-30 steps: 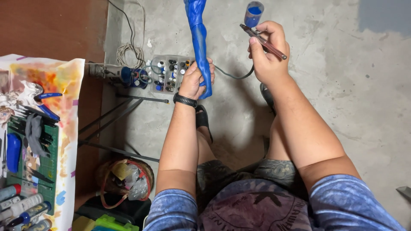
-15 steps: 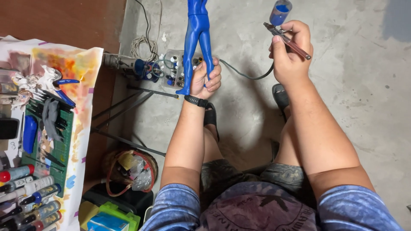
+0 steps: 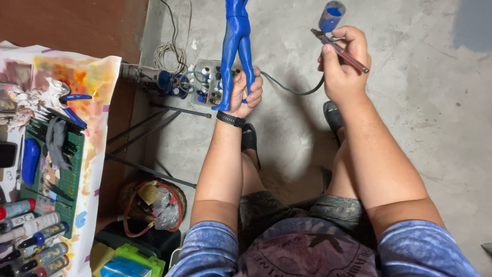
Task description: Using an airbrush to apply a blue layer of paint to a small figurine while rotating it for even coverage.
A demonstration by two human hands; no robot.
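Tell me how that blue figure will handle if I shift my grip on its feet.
The blue figure looks rigid: its legs stay straight though the left hand holds only the feet. It is tall and narrow, so probably top-heavy and apt to tip. Its glossy surface may be wet paint from the airbrush in the right hand, so possibly slippery.

The figurine (image 3: 236,48) stands upright in the left hand (image 3: 245,94), left of the airbrush (image 3: 339,47) in the right hand (image 3: 342,69). A tray of paint bottles (image 3: 207,82) lies on the floor (image 3: 425,102) behind the figurine. The table (image 3: 56,154) sits far left.
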